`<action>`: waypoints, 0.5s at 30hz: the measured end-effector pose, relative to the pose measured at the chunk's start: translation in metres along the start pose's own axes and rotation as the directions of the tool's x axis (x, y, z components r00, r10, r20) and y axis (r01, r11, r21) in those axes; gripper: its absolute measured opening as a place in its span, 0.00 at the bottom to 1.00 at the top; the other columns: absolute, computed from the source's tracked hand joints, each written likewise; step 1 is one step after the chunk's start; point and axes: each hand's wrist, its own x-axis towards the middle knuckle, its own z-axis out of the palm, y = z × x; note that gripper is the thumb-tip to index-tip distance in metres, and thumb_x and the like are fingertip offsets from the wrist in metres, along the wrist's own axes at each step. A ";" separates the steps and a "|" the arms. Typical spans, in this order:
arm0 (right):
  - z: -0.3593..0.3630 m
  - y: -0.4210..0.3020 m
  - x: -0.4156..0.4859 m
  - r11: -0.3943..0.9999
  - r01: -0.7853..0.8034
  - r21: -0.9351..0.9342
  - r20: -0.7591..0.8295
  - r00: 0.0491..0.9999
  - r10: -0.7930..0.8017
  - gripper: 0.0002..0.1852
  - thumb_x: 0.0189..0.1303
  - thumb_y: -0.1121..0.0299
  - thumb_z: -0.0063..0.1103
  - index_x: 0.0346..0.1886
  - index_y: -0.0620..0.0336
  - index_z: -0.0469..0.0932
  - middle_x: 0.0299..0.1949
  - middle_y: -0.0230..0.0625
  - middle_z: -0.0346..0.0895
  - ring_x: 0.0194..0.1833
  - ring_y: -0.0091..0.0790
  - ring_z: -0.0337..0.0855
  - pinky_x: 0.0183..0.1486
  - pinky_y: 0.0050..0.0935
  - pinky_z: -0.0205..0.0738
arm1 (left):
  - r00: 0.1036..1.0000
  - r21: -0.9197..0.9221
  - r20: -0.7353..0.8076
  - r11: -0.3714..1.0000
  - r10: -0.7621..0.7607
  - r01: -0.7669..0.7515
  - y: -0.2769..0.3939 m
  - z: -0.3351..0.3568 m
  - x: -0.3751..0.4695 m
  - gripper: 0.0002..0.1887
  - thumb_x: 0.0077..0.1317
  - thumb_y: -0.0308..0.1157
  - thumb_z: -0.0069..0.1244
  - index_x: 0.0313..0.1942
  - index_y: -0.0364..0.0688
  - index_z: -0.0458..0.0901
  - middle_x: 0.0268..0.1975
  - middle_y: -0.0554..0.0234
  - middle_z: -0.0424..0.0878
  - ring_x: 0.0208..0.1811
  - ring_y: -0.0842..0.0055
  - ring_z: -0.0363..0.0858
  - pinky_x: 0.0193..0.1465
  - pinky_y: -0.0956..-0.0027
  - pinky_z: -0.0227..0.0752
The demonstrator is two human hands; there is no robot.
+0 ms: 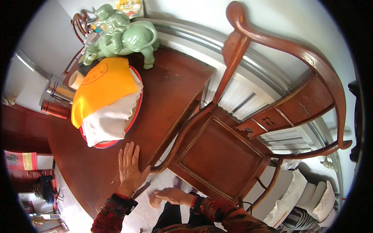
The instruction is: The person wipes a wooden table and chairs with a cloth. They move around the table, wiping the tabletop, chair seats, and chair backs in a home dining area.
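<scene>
My left hand [128, 171] lies palm down on the dark red wooden table [172, 84], near its edge, with fingers stretched and nothing under them that I can see. Just beyond the fingertips is a red-rimmed round tray [140, 76]. A white scalloped cloth [109, 121] and an orange cloth [107, 80] bearing red writing cover it; what lies beneath is hidden. My right hand [174, 195] hangs above the floor between table and chair, its fingers loosely bent and apart, with nothing visible in it.
A carved wooden armchair [220, 157] stands at the table's right. On the table are a green ceramic ox figurine with rider [122, 38], a pale cup [76, 80], a metal canister [62, 91] and a red tin [55, 109]. A white radiator [242, 100] runs behind.
</scene>
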 end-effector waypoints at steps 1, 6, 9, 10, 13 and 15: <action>0.007 0.002 -0.012 1.000 -0.006 0.015 -0.025 1.000 0.006 0.24 0.68 0.68 0.58 0.67 0.59 0.73 0.70 0.46 0.72 0.67 0.48 0.75 0.66 0.43 0.72 | 1.000 0.007 0.000 1.000 0.012 -0.012 0.000 0.000 0.000 0.47 0.59 0.40 0.62 0.75 0.36 0.56 0.78 0.41 0.55 0.80 0.47 0.51 0.82 0.41 0.38; -0.077 0.062 -0.073 0.885 0.010 0.466 -0.608 0.730 0.311 0.17 0.67 0.73 0.49 0.55 0.60 0.83 0.61 0.44 0.79 0.63 0.45 0.78 0.69 0.40 0.68 | 1.000 0.013 -0.014 1.000 0.017 -0.017 -0.001 0.002 0.002 0.48 0.56 0.38 0.64 0.74 0.35 0.57 0.78 0.42 0.56 0.80 0.47 0.52 0.81 0.41 0.39; -0.179 0.131 -0.111 0.897 -0.442 -0.016 -0.914 0.370 0.166 0.15 0.64 0.78 0.49 0.49 0.59 0.84 0.51 0.47 0.84 0.56 0.53 0.81 0.62 0.44 0.72 | 0.999 0.025 -0.018 0.999 0.030 -0.029 -0.002 0.002 0.003 0.47 0.57 0.38 0.63 0.74 0.34 0.58 0.77 0.40 0.57 0.79 0.46 0.53 0.81 0.40 0.40; -0.202 0.155 -0.118 0.750 -0.648 -0.135 -0.976 0.219 0.013 0.14 0.68 0.77 0.50 0.52 0.59 0.82 0.50 0.49 0.83 0.53 0.59 0.80 0.59 0.49 0.73 | 1.000 0.026 -0.004 0.999 0.022 -0.022 -0.002 0.002 0.002 0.47 0.57 0.39 0.62 0.74 0.34 0.59 0.77 0.39 0.57 0.79 0.46 0.53 0.81 0.40 0.40; -0.251 0.212 -0.120 0.531 -0.833 -0.155 -0.987 0.146 -0.059 0.14 0.68 0.74 0.58 0.55 0.64 0.79 0.52 0.53 0.81 0.55 0.56 0.80 0.60 0.46 0.74 | 1.000 0.039 0.000 0.999 0.020 -0.020 -0.001 0.002 0.003 0.45 0.59 0.41 0.61 0.73 0.33 0.60 0.76 0.38 0.58 0.79 0.44 0.54 0.80 0.39 0.41; -0.253 0.223 -0.099 0.636 -0.768 0.075 -0.976 0.074 0.204 0.09 0.68 0.74 0.61 0.49 0.65 0.79 0.54 0.45 0.82 0.55 0.44 0.82 0.56 0.43 0.77 | 1.000 0.050 -0.004 0.999 0.019 -0.019 0.000 0.002 0.003 0.45 0.59 0.42 0.60 0.73 0.33 0.60 0.76 0.37 0.59 0.78 0.44 0.55 0.80 0.39 0.42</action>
